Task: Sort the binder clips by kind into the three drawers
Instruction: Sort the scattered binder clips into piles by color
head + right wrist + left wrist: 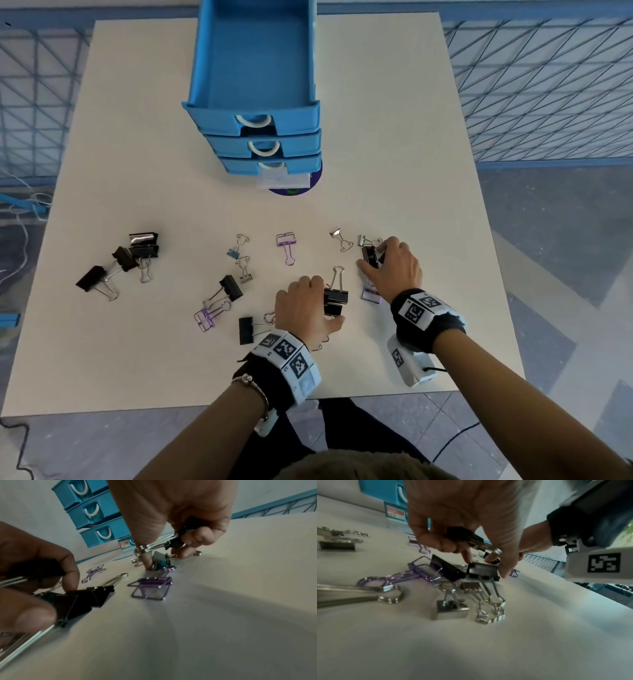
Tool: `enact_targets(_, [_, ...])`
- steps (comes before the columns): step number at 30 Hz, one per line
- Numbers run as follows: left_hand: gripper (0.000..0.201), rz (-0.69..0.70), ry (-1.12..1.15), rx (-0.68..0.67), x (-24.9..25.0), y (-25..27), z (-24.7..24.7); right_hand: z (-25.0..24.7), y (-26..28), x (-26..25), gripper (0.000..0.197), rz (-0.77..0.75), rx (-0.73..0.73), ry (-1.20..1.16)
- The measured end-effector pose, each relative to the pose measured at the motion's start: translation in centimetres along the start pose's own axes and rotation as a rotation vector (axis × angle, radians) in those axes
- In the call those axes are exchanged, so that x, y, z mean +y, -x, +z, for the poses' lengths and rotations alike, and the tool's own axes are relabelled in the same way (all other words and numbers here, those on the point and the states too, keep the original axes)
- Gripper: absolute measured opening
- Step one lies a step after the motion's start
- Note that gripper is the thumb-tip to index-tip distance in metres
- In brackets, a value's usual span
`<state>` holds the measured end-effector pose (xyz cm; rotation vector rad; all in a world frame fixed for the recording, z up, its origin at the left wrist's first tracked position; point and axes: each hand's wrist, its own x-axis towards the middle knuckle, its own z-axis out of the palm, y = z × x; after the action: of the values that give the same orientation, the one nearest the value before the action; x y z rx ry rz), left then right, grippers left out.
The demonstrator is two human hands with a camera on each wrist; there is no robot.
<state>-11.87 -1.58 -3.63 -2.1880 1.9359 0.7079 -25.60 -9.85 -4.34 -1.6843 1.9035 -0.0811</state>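
Black, silver and purple binder clips lie scattered across the near half of the table (pixel 394 154). My left hand (pixel 334 308) keeps one black clip (pixel 462 534) in its curled fingers and pinches a second black clip (pixel 482 568) that lies on the table. To the right, my right hand (pixel 373 260) grips a black clip (pixel 178 540), its thumb and a finger touching down around a small clip (pixel 159 561). The blue three-drawer unit (pixel 253 144) stands at the far centre. Its top drawer (pixel 202 68) is pulled out and looks empty; the two lower drawers are closed.
Several large black clips (pixel 137 253) lie in a group at the left. Purple wire clips (pixel 287 245) and small silver clips (pixel 337 234) sit mid-table. A purple wire clip (pixel 150 588) lies between my hands. A white label (pixel 284 180) hangs at the bottom drawer. Blue mesh fencing surrounds the table.
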Motion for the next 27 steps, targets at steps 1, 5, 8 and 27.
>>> enact_targets(1, [0.058,-0.023,-0.031,0.007,0.1,0.1,0.2,0.0,-0.1,0.1,0.042,-0.008,-0.003,-0.002])
enact_targets(5, [0.064,-0.113,-0.154,-0.006,0.6,0.5,0.6,0.1,-0.1,0.3,0.037,-0.055,-0.023,0.026])
enact_targets(8, [0.064,-0.150,-0.154,-0.011,0.9,0.4,0.6,0.0,0.0,0.3,0.034,-0.072,-0.029,0.053])
enact_targets(27, [0.033,0.103,-0.017,0.031,0.1,0.0,0.2,-1.1,2.7,1.6,0.029,-0.140,0.063,-0.177])
